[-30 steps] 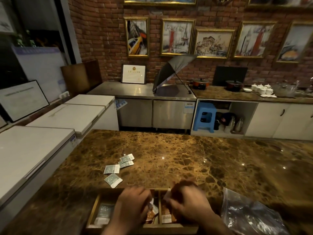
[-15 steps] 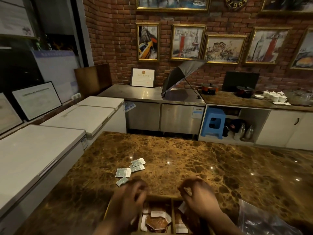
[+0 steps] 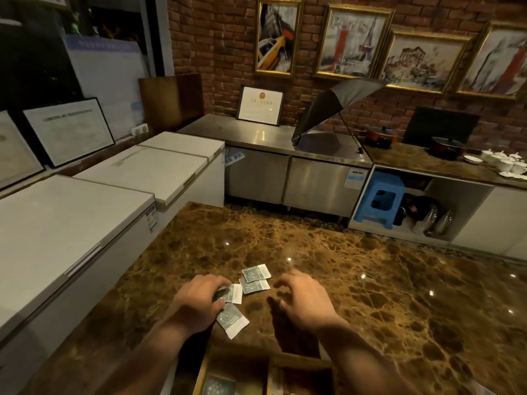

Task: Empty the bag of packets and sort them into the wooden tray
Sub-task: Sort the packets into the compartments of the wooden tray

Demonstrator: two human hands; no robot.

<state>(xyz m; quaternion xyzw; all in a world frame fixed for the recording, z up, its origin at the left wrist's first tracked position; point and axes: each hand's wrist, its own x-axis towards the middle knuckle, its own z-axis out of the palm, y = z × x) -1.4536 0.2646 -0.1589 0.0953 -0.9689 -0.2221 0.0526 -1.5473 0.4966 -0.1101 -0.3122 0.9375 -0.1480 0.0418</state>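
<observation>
Brown marble counter (image 3: 370, 295), dim light, glare spots. Four green-and-white packets loose on it, mid-counter: top packet (image 3: 256, 272), second packet (image 3: 254, 286) just below and overlapping it, third packet (image 3: 231, 293) to the left, fourth packet (image 3: 232, 320) nearest, tilted, apart from the others. Left hand (image 3: 199, 302) palm down on the counter, fingertips (image 3: 221, 282) curled over the left edge of the third packet, touching it; thumb close to the top corner of the fourth packet; pinch not closed enough to tell a real grasp, packet flat on the marble. Right hand (image 3: 303, 299) just right of the cluster, fingers spread and loosely curled, holding nothing, hovering just above the counter, not touching any packet; shadow under the palm. Wooden tray (image 3: 272, 363) at bottom edge, between the forearms, only far rim and divider seen; left compartment with one green-white packet (image 3: 218, 386) inside, partly cut off; right compartment too dark to tell contents. Corner of clear plastic bag (image 3: 482, 390) at bottom right, barely in frame, contents not visible. Background: white chest freezers (image 3: 85, 212) at left, steel cabinet (image 3: 285, 172) behind, open dark umbrella (image 3: 333, 106) on top, blue stool (image 3: 380, 198) in open shelf, framed pictures (image 3: 350, 41) on brick wall.
</observation>
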